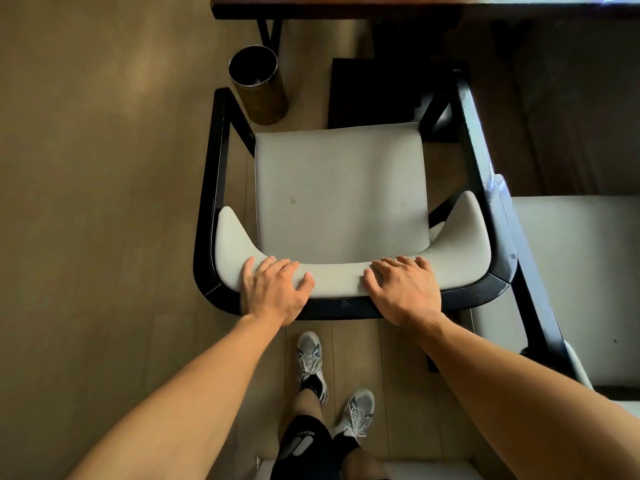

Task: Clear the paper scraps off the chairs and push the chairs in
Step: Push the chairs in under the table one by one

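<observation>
Both hands are on the armchair [341,192] now, planted on the top of its padded grey backrest [337,277]. The left hand [273,291] sits toward the left end of the pad, fingers curled over the front edge, thumb hooked across the top, gripping it. The right hand [403,289] mirrors it toward the right end, fingers draped over the same edge, thumb pointing in toward the left hand. Just ahead of the fingertips lies the grey seat cushion [341,188], black arms running forward on either side. Beyond the left hand, past the chair's left arm, a round metal waste bin [258,84] stands on the wooden floor [104,202], something pale inside it. Farther ahead of both hands is the dark table [415,6]. Off past the right hand, a second grey-cushioned chair [581,289] sits close alongside. Below the wrists, grey sneakers [310,358].
</observation>
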